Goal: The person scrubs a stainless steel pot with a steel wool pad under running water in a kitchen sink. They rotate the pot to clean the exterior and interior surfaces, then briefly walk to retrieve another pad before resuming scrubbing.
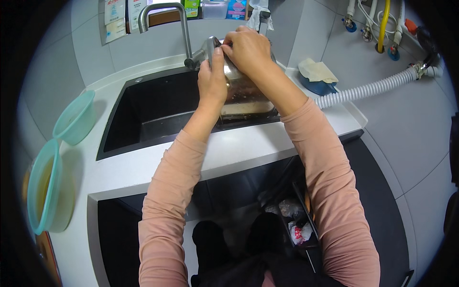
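A shiny stainless-steel vessel (247,89) is tilted over the right part of the black sink (161,123). My left hand (214,82) holds its rim, thumb pointing up along the metal edge. My right hand (248,48) is bent over the top of the vessel near the same rim, its fingertips close to my left thumb; whether they pinch something there is hidden. The brushed-metal faucet (186,32) stands just behind and left of my hands.
Two pale green plastic tubs (77,116) (45,186) stand on the white counter at left, the nearer holding liquid. At right are a blue bowl (317,86) with a beige cloth (317,70) and a white corrugated hose (369,88). Below, a bin (315,229) holds refuse.
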A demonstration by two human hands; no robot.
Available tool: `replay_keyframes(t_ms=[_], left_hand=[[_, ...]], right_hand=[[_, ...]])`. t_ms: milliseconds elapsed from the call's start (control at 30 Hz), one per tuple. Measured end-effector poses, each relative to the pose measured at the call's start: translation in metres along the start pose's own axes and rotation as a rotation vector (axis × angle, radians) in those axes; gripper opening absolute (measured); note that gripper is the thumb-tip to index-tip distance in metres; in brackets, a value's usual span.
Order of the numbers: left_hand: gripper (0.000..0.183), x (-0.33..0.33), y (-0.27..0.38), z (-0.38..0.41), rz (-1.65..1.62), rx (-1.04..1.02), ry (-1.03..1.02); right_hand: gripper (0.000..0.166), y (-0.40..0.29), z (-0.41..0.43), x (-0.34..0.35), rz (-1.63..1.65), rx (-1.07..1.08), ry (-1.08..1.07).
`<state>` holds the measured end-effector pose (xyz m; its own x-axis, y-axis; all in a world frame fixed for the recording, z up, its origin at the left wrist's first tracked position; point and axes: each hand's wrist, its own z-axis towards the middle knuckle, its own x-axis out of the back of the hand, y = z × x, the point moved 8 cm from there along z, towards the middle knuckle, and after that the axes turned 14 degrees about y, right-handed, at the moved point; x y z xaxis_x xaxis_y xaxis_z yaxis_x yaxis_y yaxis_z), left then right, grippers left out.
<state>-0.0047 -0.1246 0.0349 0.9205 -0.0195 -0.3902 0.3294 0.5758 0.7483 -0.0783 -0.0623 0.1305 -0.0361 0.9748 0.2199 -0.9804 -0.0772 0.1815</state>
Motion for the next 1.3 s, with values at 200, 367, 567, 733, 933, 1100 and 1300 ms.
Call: replay_keyframes(t_ms=[200,367,567,733,933,1100,1300], left_hand=[[0.064,-0.010,0.000,0.000,-0.230,0.142,-0.131],[0.061,-0.016,-0.011,0.002,-0.417,0.284,-0.199],[0.055,-0.015,-0.017,-0.011,-0.399,0.514,-0.123],[0.044,-0.016,-0.021,-0.023,-0.372,0.602,-0.207],[0.041,-0.015,-0.027,-0.018,-0.377,0.540,-0.131],[0.045,-0.009,-0.029,-0.015,-0.359,0.485,-0.022],[0.048,-0.008,-0.034,-0.012,-0.224,0.413,0.009]], right_hand=[[0.014,-0.015,-0.038,0.029,0.158,0.132,-0.091],[0.014,-0.005,-0.066,0.052,0.204,0.108,-0.134],[0.014,-0.015,-0.059,0.074,0.382,0.063,-0.016],[0.014,-0.025,-0.047,0.059,0.467,0.015,0.063],[0.014,-0.028,-0.033,0.054,0.565,-0.065,0.130],[0.016,-0.021,-0.004,0.036,0.471,-0.124,0.084],[0.019,0.002,0.035,0.003,0.315,-0.124,0.044]])
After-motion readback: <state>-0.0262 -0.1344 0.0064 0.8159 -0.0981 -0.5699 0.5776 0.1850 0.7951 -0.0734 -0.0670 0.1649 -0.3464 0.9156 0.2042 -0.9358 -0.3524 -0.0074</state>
